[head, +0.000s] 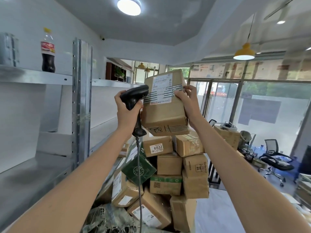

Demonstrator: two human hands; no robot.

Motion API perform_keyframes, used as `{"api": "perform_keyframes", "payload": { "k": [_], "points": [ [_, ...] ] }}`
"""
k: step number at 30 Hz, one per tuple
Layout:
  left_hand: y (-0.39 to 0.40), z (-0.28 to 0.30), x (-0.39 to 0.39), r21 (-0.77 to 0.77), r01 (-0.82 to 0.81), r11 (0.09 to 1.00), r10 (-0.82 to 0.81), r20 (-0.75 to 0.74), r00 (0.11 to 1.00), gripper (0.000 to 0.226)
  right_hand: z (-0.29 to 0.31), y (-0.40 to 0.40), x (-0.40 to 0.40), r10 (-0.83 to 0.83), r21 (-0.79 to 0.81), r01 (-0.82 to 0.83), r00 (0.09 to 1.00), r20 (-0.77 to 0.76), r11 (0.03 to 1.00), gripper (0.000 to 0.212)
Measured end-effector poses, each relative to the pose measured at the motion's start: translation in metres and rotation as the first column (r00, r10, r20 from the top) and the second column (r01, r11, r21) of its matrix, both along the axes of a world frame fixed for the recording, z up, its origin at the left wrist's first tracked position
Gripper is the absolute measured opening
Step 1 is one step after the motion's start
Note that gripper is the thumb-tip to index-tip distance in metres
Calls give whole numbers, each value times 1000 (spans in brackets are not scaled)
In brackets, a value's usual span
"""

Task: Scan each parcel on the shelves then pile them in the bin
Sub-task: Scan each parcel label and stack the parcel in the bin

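Note:
My right hand [186,100] grips a brown cardboard parcel [165,113] by its right edge and holds it up high, its white label facing me. My left hand [127,111] holds a black barcode scanner [134,96] by the handle, its head right beside the parcel's left edge, its cable hanging down. Below the raised parcel rises a tall pile of brown parcels [170,165] with a dark green box [138,169] among them. The bin under the pile is hidden.
Grey metal shelves [42,76] run along the left wall, with a cola bottle [48,51] on the top one. A black office chair [274,158] and more boxes stand at the right by glass doors. A yellow lamp [244,53] hangs above.

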State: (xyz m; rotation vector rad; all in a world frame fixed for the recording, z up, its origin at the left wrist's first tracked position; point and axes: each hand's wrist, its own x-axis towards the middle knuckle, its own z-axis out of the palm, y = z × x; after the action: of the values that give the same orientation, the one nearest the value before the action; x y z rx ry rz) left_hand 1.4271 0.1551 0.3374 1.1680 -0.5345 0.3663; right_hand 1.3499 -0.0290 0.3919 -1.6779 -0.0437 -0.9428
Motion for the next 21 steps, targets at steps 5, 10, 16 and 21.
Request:
{"api": "perform_keyframes", "payload": {
  "k": [5, 10, 16, 21],
  "points": [
    [-10, 4, 27, -10, 34, 999, -34, 42, 999, 56, -9, -4, -1, 91, -132, -115, 980, -176, 985, 77],
    [-16, 5, 45, 35, 87, 996, -88, 35, 995, 53, -15, -7, -7, -71, -380, -75, 932, -357, 922, 142],
    [-22, 0, 51, 11, 128, 992, -128, 6, 992, 55, -19, -10, 1, -145, -471, -9, 946, -291, 882, 131],
    [-27, -3, 54, 6, 148, 989, -148, 16, 989, 58, -22, -17, 3, -129, -504, 3, 968, -216, 864, 123]
  ]
}}
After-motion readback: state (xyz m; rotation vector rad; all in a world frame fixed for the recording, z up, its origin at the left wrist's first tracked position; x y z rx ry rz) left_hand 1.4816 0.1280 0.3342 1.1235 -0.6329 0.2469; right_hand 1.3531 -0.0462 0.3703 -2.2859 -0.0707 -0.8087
